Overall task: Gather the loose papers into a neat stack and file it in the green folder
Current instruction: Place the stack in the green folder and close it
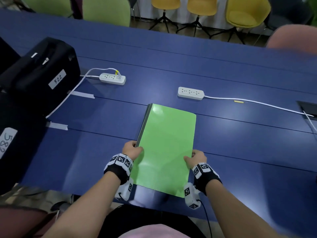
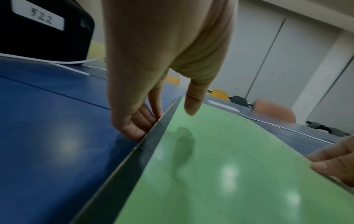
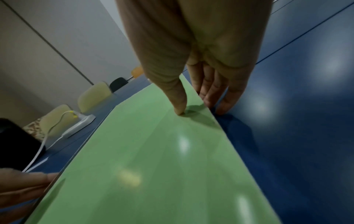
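Closed folder (image 1: 167, 148) pinched at both long edges, left hand (image 1: 131, 150) at spine, right hand (image 1: 196, 159) opposite, thumbs on top, likely squaring it.

Pretty dim overall, lit from overhead. Soft white glare patches on the blue table (image 1: 240, 69) and glossy hotspots on the green folder (image 1: 167, 148). Short dark thumb shadows on the folder cover in both wrist views. Head view sharp in the middle, smeared and bent at the edges, especially the pink chair (image 1: 291, 38). Wrist views noisy, heavily fisheyed, hands up close out of focus.
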Tool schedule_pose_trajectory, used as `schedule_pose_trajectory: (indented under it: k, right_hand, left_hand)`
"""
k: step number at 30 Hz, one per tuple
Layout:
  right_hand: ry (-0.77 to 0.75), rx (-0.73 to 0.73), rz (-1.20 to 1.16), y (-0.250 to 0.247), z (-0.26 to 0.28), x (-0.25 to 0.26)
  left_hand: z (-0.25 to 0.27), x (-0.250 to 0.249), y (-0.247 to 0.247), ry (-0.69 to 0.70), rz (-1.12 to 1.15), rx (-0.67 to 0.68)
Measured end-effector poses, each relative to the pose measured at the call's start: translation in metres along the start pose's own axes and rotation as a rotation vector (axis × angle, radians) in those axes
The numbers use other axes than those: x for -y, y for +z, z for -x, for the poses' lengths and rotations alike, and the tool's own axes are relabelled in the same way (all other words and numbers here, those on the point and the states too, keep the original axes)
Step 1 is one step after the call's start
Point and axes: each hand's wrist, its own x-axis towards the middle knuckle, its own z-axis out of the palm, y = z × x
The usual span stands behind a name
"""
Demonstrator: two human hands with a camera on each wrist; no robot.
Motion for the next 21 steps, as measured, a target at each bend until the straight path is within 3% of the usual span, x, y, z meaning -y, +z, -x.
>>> schedule_pose_trajectory:
  k: [8,18,21]
  right_hand:
    - [-0.055,0.041,-0.092,0.065,0.011,0.054]
    - [-0.045,-0.020,-0.162,0.080,0.008,0.059]
    - [-0.053,0.024,-0.193,0.072,0.016,0.060]
  left_hand:
    - [-0.022,0.035,-0.081,-0.100,-0.010,-0.153]
    - [-0.026,0.048,-0.096,-0.042,0.133,-0.112]
    - [-0.023,0.051,-0.107,-0.070,0.111,-0.114]
